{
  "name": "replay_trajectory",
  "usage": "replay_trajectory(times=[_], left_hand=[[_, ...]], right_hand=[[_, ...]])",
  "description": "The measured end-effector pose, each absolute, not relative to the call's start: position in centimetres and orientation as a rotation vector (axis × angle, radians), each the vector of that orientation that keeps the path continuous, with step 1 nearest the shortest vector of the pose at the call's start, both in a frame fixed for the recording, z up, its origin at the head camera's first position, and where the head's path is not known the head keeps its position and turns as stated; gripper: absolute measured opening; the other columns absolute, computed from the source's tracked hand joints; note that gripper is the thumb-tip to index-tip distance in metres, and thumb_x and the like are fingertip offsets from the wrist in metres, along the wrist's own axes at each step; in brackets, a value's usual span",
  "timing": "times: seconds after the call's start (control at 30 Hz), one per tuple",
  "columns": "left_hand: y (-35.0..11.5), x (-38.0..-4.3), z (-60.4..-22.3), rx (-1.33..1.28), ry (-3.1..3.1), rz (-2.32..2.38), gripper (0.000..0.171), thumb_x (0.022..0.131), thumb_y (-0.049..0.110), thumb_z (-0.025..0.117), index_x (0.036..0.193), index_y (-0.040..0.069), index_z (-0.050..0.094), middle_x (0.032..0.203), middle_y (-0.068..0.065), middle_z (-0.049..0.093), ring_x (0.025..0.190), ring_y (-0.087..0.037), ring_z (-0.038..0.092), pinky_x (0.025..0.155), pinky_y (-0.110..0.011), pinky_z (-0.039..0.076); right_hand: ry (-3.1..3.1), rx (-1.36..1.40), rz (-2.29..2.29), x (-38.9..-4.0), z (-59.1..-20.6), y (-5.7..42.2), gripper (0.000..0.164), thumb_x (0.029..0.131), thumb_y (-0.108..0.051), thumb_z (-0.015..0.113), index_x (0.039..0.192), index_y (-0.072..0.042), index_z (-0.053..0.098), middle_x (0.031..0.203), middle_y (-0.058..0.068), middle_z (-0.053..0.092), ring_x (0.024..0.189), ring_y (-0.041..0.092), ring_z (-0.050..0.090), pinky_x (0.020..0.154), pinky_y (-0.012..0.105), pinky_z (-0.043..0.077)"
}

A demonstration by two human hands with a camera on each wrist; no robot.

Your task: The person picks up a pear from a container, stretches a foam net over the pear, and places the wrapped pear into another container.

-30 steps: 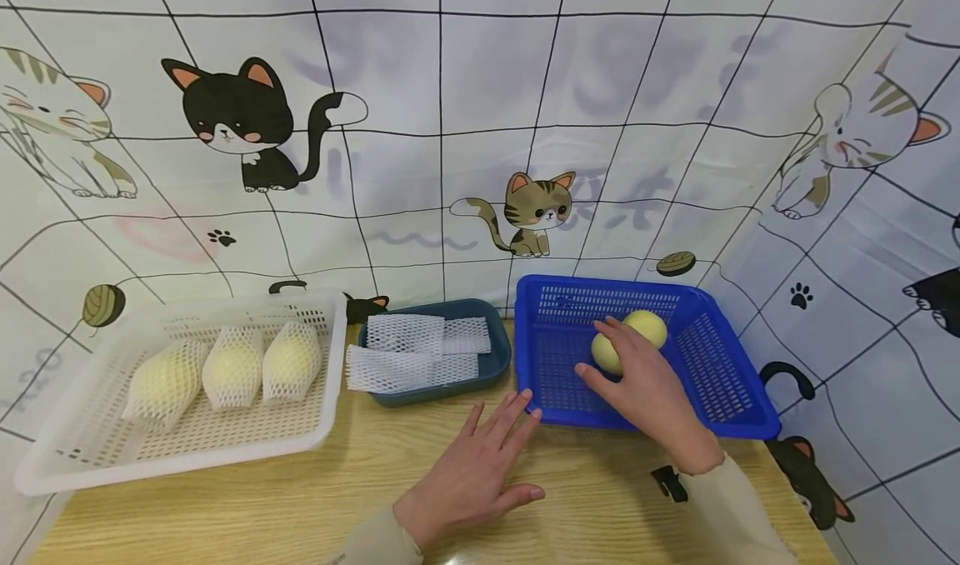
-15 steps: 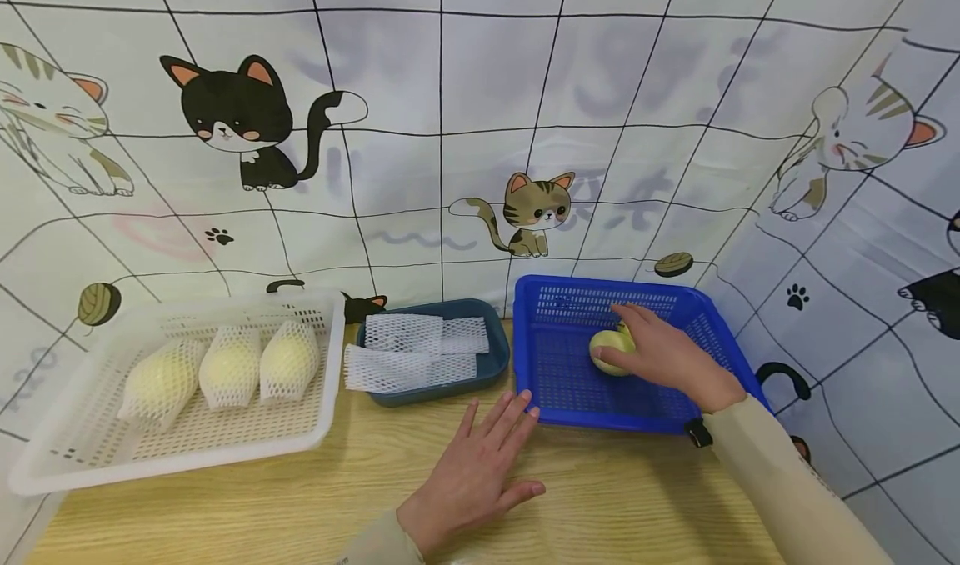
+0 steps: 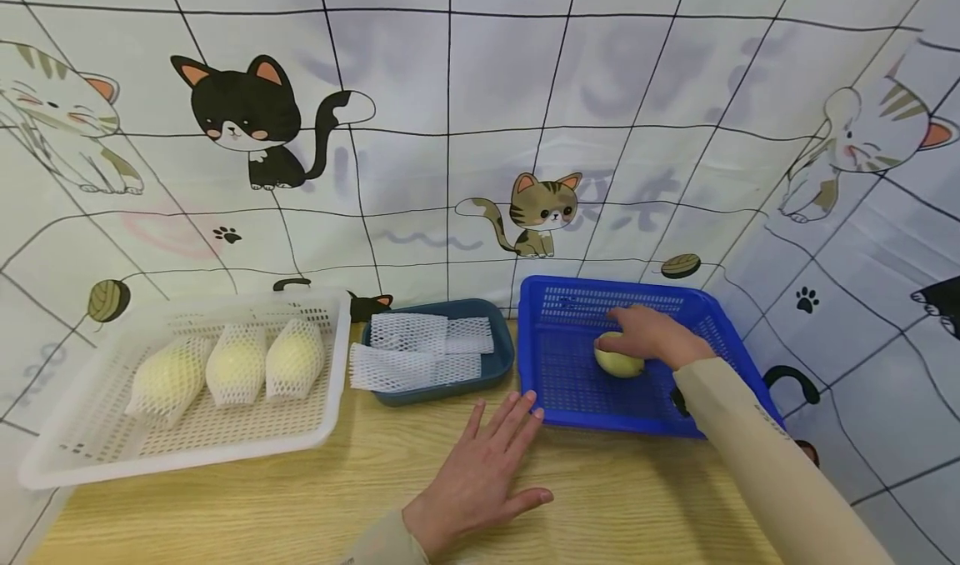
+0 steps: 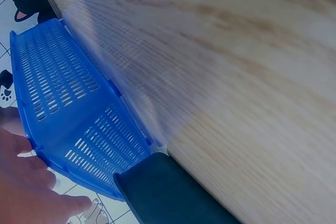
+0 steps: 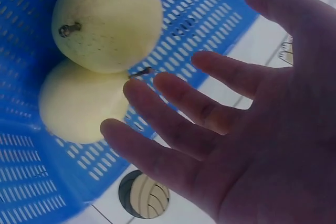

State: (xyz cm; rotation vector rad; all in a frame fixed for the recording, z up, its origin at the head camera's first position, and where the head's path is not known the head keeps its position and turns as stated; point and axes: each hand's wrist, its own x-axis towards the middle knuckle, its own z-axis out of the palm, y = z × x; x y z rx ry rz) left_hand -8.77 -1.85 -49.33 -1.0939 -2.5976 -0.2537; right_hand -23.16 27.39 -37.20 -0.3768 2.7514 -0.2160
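Below the cat-print wall (image 3: 405,173), your right hand (image 3: 652,336), gripping nothing, seems at the picking-up step over pale fruit (image 3: 619,366) in the blue basket (image 3: 558,377), left hand (image 3: 480,477) empty too, so next, curl round one.

Right fingers (image 3: 630,319) farther back over blue basket (image 3: 600,421), 1 of 2 fruits (image 5: 107,22) now hidden in head view.

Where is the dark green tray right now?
In the head view, the dark green tray sits between the white basket on the left and the blue basket on the right.
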Motion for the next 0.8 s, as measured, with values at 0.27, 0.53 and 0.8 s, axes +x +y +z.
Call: replay_trajectory(times=[0.27, 0.53, 0.8], left_hand=[[-1.7, -8.7, -49.1, -1.093, -2.611, -0.225, 0.091, 0.098, 0.076, 0.039, 0.162, 0.011, 0.034, 0.172, -0.009, 0.018, 0.157, -0.027, 0.02, 0.117, -0.06, 0.032], [-1.6, -8.7, -49.1, -1.092, -2.607, -0.217, 0.093, 0.096, 0.078, 0.04, 0.161, 0.011, 0.036, 0.172, -0.01, 0.019, 0.155, -0.028, 0.024, 0.117, -0.06, 0.033], [-1.7, -8.7, -49.1, -1.08, -2.621, -0.186, 0.094, 0.096, 0.079, 0.041, 0.161, 0.012, 0.036, 0.172, -0.009, 0.019, 0.156, -0.026, 0.023, 0.119, -0.059, 0.03]], right_hand=[[2.699, -0.272, -0.217, -24.2, -38.4, 27.5, 0.074, 0.1, -0.039, 0.061, 0.149, 0.013, 0.042, 0.15, 0.036, 0.044, 0.137, 0.055, 0.042, 0.108, 0.066, 0.039], [2.687, -0.228, -0.151, -25.1, -40.1, 27.6, 0.07, 0.095, -0.033, 0.068, 0.145, 0.012, 0.048, 0.144, 0.035, 0.051, 0.13, 0.052, 0.05, 0.101, 0.061, 0.047], [2.665, -0.14, -0.131, -25.0, -40.9, 27.1, 0.086, 0.088, -0.036, 0.08, 0.148, 0.012, 0.043, 0.14, 0.036, 0.053, 0.124, 0.051, 0.055, 0.097, 0.064, 0.048]])
